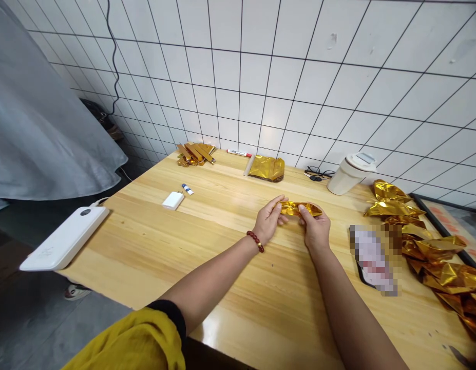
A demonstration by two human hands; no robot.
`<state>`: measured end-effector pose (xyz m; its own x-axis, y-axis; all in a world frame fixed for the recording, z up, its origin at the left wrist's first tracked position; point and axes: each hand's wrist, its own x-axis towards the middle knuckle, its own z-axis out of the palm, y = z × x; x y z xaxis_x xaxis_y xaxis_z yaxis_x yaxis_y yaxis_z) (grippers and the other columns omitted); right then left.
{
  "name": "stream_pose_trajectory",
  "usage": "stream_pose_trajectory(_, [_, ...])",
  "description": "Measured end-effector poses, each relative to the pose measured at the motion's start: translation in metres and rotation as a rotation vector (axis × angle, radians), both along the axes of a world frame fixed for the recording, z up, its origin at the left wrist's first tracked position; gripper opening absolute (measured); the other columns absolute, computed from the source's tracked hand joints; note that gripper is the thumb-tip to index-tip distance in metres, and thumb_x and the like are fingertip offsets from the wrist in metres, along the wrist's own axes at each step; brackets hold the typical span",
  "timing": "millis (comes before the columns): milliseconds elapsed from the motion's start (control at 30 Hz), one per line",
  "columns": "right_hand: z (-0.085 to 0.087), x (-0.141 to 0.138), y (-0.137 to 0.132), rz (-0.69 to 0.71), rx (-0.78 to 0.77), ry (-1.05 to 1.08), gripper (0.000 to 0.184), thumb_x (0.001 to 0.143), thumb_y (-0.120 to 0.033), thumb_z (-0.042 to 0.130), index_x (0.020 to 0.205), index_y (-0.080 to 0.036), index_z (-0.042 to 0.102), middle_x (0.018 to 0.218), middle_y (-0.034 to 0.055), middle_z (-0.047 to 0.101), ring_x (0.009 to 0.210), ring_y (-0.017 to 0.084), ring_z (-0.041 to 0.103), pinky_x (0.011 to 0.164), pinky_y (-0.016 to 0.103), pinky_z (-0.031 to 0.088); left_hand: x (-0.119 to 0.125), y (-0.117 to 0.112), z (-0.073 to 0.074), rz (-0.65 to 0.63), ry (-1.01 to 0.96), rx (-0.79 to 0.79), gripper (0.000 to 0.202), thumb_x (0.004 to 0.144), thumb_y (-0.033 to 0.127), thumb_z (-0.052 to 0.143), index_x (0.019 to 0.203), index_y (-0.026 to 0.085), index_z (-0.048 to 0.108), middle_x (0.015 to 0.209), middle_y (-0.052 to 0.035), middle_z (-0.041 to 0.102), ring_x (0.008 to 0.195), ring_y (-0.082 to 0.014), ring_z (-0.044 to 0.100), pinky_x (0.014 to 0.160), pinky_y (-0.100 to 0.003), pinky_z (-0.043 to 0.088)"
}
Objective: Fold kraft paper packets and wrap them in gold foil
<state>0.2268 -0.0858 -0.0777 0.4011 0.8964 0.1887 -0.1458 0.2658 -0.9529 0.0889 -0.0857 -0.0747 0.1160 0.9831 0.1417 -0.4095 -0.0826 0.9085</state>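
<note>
A shiny strip of gold foil paper (pixel 290 208) stretches between my two hands, just above the wooden table (pixel 222 236). My left hand (pixel 267 220) pinches its left end, with the thumb on top and a beaded bracelet at the wrist. At the other end, my right hand (pixel 317 226) grips the foil with its thumb pressed on the face. Behind my hands lies a flat stack of gold foil sheets (pixel 266 168). Folded gold strips (pixel 195 154) are heaped at the far left corner, and larger folded gold foil pieces (pixel 434 246) pile up along the right side.
A lidded cup (pixel 347 174), glasses (pixel 318 173) and a red-capped marker (pixel 239 153) stand or lie near the tiled wall. A phone (pixel 372 259) lies right of my hands. On the left are a white charger (pixel 173 200), a small blue-and-white item (pixel 187 189) and a power bank (pixel 66 239).
</note>
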Motion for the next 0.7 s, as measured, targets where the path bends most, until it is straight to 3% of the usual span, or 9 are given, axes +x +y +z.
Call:
stream_pose_trajectory(267, [0.0011, -0.001, -0.0027, 0.015, 0.005, -0.059, 0.045, 0.078, -0.054, 0.067, 0.102, -0.016, 0.071, 0.061, -0.0035, 0.057, 0.047, 0.006, 0.042, 0.048, 0.021, 0.034, -0.0011, -0.0001, 0.0039, 0.082, -0.032, -0.034, 0.052, 0.085, 0.049, 0.063, 0.129, 0.022, 0.06, 0.133, -0.0134, 0.061, 0.057, -0.0062, 0.063, 0.052, -0.02, 0.048])
stream_pose_trajectory(433, [-0.0015, -0.0004, -0.0035, -0.006, -0.027, -0.122, 0.049, 0.08, -0.053, 0.065, 0.11, -0.015, 0.071, 0.055, -0.0047, 0.055, 0.049, 0.008, 0.044, 0.05, 0.021, 0.036, -0.0007, 0.0011, 0.0018, 0.034, 0.007, -0.047, 0.053, 0.084, 0.05, 0.063, 0.13, 0.024, 0.06, 0.139, -0.0132, 0.056, 0.06, -0.0075, 0.066, 0.054, -0.021, 0.051])
stream_pose_trajectory(567, [-0.0012, 0.001, -0.0009, -0.039, -0.028, -0.033, 0.044, 0.078, -0.052, 0.067, 0.1, -0.015, 0.072, 0.059, -0.003, 0.059, 0.046, 0.006, 0.042, 0.047, 0.021, 0.033, -0.0001, 0.0023, -0.0007, 0.053, 0.01, -0.04, 0.05, 0.084, 0.051, 0.063, 0.126, 0.023, 0.063, 0.136, -0.0121, 0.058, 0.06, -0.0081, 0.066, 0.054, -0.021, 0.051])
stream_pose_trajectory(700, [-0.0003, 0.0022, 0.0002, -0.1, -0.029, 0.002, 0.035, 0.066, -0.042, 0.078, 0.089, -0.016, 0.072, 0.058, -0.0036, 0.059, 0.044, 0.006, 0.042, 0.044, 0.02, 0.032, -0.0021, 0.0059, -0.0019, 0.153, 0.022, -0.067, 0.046, 0.084, 0.049, 0.063, 0.118, 0.018, 0.067, 0.123, -0.0126, 0.066, 0.057, -0.0078, 0.065, 0.052, -0.021, 0.049])
